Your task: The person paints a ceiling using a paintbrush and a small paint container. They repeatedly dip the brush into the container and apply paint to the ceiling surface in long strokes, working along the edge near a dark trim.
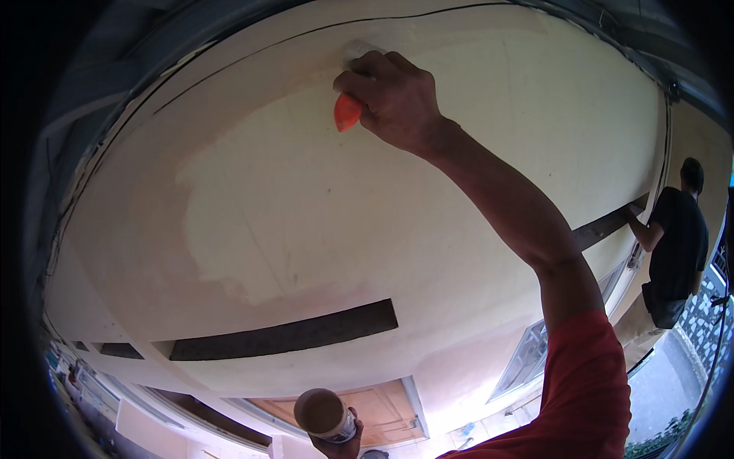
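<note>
High on the cream wall (306,206), my right hand (399,96) is closed round a paintbrush. Its orange-red handle (347,113) sticks out below my fingers, and the pale, blurred head is up against the wall. Low in the view, my left hand (348,442) grips a small round tub (322,413) from beneath and the side. The tub is uncovered, with beige-brown paint visible inside. A darker, pinkish-beige coat covers the wall's left part and runs along the top; the middle is lighter yellow-cream.
A long dark slot (287,333) cuts the wall below the painted area. Further down are a wooden door (382,413) and a window (524,356). A thin black cable (306,32) runs along the top. At far right, a person in dark clothes (677,237) stands by the wall.
</note>
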A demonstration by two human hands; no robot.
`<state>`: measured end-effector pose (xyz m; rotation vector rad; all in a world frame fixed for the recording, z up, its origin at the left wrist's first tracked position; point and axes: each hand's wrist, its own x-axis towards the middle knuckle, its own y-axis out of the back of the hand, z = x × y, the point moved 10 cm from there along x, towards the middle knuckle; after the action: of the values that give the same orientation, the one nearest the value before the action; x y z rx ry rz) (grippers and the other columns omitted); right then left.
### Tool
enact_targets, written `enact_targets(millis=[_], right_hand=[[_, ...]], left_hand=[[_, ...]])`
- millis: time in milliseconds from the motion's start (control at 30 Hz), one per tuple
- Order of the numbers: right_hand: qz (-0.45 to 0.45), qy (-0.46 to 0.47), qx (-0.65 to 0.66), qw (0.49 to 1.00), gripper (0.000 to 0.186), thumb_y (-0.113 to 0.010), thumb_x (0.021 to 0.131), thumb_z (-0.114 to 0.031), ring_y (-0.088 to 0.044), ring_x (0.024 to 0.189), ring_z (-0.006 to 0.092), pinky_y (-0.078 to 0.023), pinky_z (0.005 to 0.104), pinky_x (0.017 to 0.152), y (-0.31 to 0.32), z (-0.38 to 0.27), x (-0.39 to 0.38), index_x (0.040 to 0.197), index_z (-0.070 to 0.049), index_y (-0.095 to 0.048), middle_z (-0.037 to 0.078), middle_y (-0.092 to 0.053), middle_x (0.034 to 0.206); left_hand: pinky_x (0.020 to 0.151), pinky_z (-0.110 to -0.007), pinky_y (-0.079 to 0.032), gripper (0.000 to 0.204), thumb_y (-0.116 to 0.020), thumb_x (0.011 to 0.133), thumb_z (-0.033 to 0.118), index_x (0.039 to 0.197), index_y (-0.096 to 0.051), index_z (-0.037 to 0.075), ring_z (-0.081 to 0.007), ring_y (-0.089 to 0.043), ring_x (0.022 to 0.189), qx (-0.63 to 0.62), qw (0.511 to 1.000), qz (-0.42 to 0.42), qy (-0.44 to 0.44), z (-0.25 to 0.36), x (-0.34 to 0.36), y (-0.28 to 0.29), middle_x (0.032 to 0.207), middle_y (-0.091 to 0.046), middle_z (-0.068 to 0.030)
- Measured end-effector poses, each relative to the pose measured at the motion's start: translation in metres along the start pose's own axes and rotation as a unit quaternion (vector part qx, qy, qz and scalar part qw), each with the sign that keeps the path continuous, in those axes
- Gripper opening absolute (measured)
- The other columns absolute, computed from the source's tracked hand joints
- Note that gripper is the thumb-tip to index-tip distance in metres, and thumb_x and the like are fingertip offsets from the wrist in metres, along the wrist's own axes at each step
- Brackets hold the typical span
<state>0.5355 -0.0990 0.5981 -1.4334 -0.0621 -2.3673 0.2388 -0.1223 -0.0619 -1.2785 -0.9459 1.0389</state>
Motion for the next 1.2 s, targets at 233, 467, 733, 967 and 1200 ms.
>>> enact_targets(millis=[233, 467, 733, 967, 1200], right_hand=[[0.113, -0.371, 0.504, 0.772, 0.014, -0.083, 0.088, 0.001, -0.077, 0.092, 0.0167, -0.068, 0.0352, 0.077, -0.001, 0.121, -0.032, 0.101, -0.003, -0.08, 0.006, -0.079, 0.106], [0.097, -0.267, 0.261, 0.923, 0.031, -0.074, 0.09, 0.009, -0.081, 0.093, 0.0193, -0.072, 0.0297, 0.086, 0.067, 0.266, -0.083, 0.117, -0.005, -0.079, 0.006, -0.079, 0.112], [0.225, -0.423, 0.301, 0.824, 0.027, -0.081, 0.092, -0.011, -0.081, 0.097, 0.0253, -0.071, 0.0359, 0.084, 0.147, 0.345, -0.104, 0.116, 0.003, -0.076, 0.012, -0.079, 0.109], [0.028, -0.324, -0.342, 0.881, 0.036, -0.075, 0.093, -0.056, -0.078, 0.094, 0.0366, -0.061, 0.0506, 0.082, 0.134, 0.287, -0.054, 0.11, -0.025, -0.079, 0.009, -0.08, 0.101], [0.086, -0.103, -0.209, 0.969, 0.022, -0.086, 0.082, -0.026, -0.072, 0.08, 0.0255, -0.059, 0.0423, 0.065, 0.003, 0.07, 0.02, 0.101, -0.028, -0.076, 0.001, -0.069, 0.089]], left_hand=[[0.105, -0.057, -0.054, 0.083, -0.07, 0.089, 0.066, 0.157, -0.054, 0.02, -0.0375, -0.051, 0.14, -0.018, 1.0, -0.012, -0.006, 0.001, -0.011, 0.001, 0.15, -0.059, -0.0121], [0.106, -0.057, -0.053, 0.083, -0.07, 0.089, 0.065, 0.157, -0.053, 0.019, -0.0381, -0.05, 0.141, -0.015, 0.999, -0.028, -0.006, 0.002, -0.004, -0.001, 0.151, -0.058, -0.0125], [0.102, -0.057, -0.055, 0.085, -0.07, 0.087, 0.068, 0.154, -0.056, 0.017, -0.0386, -0.053, 0.137, 0.005, 1.0, 0.017, -0.01, 0.003, -0.007, 0.008, 0.146, -0.062, -0.0141], [0.104, -0.057, -0.054, 0.086, -0.069, 0.088, 0.067, 0.157, -0.053, 0.018, -0.0388, -0.052, 0.14, -0.015, 1.0, -0.019, -0.004, 0.001, -0.007, -0.01, 0.15, -0.059, -0.0138], [0.109, -0.059, -0.051, 0.085, -0.068, 0.09, 0.065, 0.16, -0.05, 0.02, -0.0381, -0.049, 0.144, -0.032, 0.998, -0.054, -0.017, 0.006, -0.012, -0.011, 0.156, -0.055, -0.0122]])
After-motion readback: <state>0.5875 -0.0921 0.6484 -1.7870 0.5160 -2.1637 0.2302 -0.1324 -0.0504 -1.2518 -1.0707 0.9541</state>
